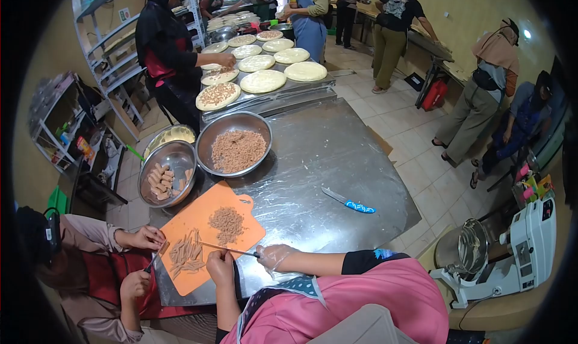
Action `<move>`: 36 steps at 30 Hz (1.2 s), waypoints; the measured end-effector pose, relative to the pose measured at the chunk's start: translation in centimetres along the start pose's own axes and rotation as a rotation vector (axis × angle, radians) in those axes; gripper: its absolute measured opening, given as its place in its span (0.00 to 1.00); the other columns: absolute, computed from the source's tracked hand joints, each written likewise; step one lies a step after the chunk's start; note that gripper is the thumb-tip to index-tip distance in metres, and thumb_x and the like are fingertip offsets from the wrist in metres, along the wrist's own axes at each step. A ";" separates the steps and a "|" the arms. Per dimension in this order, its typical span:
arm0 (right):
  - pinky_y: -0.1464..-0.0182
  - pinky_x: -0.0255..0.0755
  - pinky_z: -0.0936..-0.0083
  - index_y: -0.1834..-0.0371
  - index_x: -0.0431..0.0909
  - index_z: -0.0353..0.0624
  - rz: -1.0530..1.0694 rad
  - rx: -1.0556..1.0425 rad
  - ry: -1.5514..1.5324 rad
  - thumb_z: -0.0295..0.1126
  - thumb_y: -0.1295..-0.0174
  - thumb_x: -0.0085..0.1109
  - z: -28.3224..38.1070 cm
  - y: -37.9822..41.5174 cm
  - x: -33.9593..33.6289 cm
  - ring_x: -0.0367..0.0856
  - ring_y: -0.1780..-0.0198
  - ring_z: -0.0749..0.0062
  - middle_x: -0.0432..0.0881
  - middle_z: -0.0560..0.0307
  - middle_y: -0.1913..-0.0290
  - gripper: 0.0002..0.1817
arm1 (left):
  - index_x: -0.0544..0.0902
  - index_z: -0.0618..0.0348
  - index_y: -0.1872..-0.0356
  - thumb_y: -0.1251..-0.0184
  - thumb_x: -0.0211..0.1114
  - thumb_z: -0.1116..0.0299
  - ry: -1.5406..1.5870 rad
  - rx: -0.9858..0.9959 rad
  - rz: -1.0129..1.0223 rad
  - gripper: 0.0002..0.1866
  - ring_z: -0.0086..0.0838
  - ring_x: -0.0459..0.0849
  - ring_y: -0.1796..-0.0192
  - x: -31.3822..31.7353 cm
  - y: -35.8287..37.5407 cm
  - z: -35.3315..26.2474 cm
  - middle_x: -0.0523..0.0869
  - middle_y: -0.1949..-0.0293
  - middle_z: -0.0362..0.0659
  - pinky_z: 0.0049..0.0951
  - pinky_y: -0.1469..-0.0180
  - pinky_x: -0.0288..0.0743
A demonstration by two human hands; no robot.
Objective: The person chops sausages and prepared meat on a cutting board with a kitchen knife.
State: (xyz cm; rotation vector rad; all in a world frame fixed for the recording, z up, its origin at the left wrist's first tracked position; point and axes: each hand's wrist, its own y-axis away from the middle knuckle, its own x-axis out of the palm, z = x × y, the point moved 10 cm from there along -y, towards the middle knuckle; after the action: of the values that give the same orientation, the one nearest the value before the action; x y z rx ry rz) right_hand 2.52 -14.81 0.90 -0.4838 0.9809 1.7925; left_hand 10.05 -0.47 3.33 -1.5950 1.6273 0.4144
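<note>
My right hand (274,258), in a clear plastic glove, grips the dark handle of a knife (244,252). Its blade points left across an orange cutting board (201,202). My left hand (221,268) is closed, its fingertips pinched at the blade near the board's lower edge. Just left of the blade lies a pile of thin sausage strips (187,252); above it sits a heap of finely chopped sausage (226,225). At the board's left side, a co-worker's hands (148,238) hold another knife (155,257) and a piece of sausage.
Beyond the board stand a steel bowl (265,157) of chopped sausage and another bowl (142,184) with sausage pieces. A blue-handled knife (359,207) lies on the steel table (319,145). Round dough bases (263,81) fill the far table, with people around it. A stand mixer (530,247) is at right.
</note>
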 end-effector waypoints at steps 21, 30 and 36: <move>0.57 0.71 0.58 0.56 0.67 0.34 0.033 -0.028 -0.012 0.39 0.41 0.44 0.4 0.6 -0.9 0.79 0.60 0.45 0.79 0.38 0.65 0.18 | 0.78 0.67 0.80 0.54 0.62 0.75 -0.011 -0.019 -0.020 0.05 0.46 0.78 0.73 0.0 0.4 0.6 0.78 0.77 0.53 0.38 0.69 0.71; 0.56 0.69 0.55 0.55 0.68 0.35 0.113 0.058 0.085 0.41 0.38 0.39 -1.6 2.0 0.2 0.78 0.59 0.44 0.79 0.36 0.65 0.19 | 0.81 0.65 0.78 0.54 0.61 0.73 0.000 0.042 -0.078 0.05 0.47 0.78 0.71 -0.7 0.9 -0.3 0.78 0.78 0.53 0.41 0.66 0.72; 0.54 0.68 0.55 0.55 0.68 0.36 0.117 0.150 0.069 0.43 0.39 0.41 -0.7 1.1 0.3 0.77 0.57 0.43 0.78 0.34 0.63 0.20 | 0.80 0.64 0.79 0.52 0.63 0.72 -0.011 0.034 -0.115 0.05 0.44 0.78 0.71 -1.0 1.1 -0.1 0.79 0.78 0.51 0.39 0.66 0.72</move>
State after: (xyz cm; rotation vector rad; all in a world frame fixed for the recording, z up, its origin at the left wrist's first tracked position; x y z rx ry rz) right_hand 1.29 -15.42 0.69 -0.4036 1.2037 1.7989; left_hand 8.88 0.31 3.75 -1.6488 1.5178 0.3324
